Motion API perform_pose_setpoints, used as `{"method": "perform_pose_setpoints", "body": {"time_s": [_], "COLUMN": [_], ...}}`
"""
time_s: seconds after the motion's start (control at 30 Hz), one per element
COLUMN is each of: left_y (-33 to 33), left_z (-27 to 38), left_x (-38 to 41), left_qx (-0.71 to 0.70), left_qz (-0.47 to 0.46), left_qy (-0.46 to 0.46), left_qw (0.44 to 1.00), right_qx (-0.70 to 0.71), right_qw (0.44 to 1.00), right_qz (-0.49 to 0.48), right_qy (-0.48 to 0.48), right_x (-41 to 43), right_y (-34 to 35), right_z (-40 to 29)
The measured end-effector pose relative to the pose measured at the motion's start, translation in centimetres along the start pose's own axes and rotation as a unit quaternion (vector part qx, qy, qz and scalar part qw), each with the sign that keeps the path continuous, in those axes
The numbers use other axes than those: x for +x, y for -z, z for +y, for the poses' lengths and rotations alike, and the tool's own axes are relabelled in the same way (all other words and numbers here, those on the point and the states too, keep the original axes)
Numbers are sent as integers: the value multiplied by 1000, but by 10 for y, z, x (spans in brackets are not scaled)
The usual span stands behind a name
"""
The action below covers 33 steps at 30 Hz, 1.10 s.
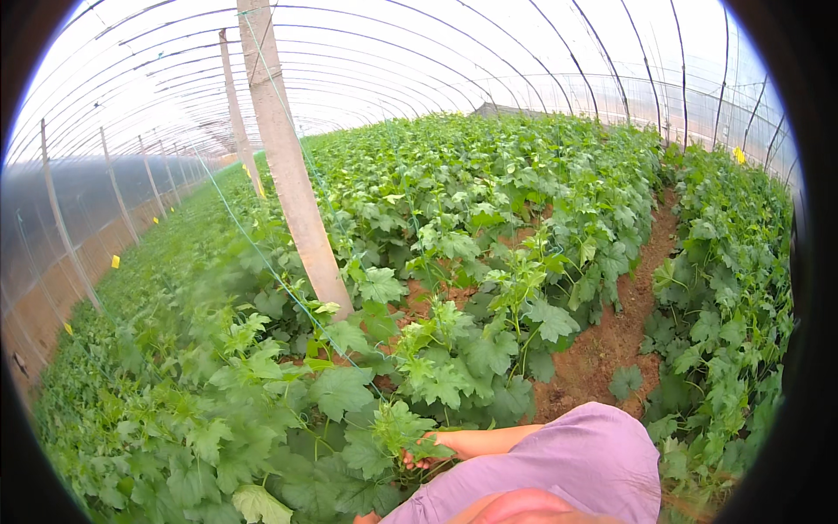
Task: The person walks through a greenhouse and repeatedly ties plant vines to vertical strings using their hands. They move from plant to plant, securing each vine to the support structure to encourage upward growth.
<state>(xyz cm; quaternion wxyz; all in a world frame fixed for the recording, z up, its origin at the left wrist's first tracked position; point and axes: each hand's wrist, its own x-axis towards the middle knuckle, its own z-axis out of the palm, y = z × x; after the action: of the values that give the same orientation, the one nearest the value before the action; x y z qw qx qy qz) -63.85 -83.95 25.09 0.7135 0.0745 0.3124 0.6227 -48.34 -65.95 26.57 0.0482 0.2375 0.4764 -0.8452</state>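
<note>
My right hand point(425, 453) is low among the lobed green leaves of a climbing vine plant point(399, 429), its fingers bent and partly covered by a leaf. Whether they grip a stem cannot be told. Just a bit of skin, seemingly my left hand point(366, 517), shows at the bottom edge beside large leaves; its fingers are hidden. A thin blue-green string point(281, 278) slants down into the leaves close to my right hand. The lilac sleeve point(589, 445) covers my upper right arm.
A concrete post point(304, 216) rises ahead on the left. Dense rows of plants point(458, 164) fill the plastic-covered tunnel greenhouse. A bare soil path point(605, 347) runs along the right, with another plant row point(727, 314) beyond. Yellow cards point(116, 262) hang at the left.
</note>
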Motion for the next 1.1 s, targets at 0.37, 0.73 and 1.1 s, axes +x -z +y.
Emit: {"method": "perform_pose_setpoints", "body": {"time_s": [0.37,0.73,1.1], "left_y": [32,-4,-26], "left_z": [-8,-15,-14], "left_x": [53,26,7], "left_qx": [226,219,173], "left_qz": [54,50,86], "left_qy": [8,-38,-82], "left_qw": [972,974,978], "right_qx": [222,82,-98], "right_qw": [972,991,993], "right_qz": [-71,-47,-69], "right_qy": [-40,96,22], "right_x": [-12,-21,-22], "right_y": [-6,-26,-34], "right_z": [3,-14,-34]}}
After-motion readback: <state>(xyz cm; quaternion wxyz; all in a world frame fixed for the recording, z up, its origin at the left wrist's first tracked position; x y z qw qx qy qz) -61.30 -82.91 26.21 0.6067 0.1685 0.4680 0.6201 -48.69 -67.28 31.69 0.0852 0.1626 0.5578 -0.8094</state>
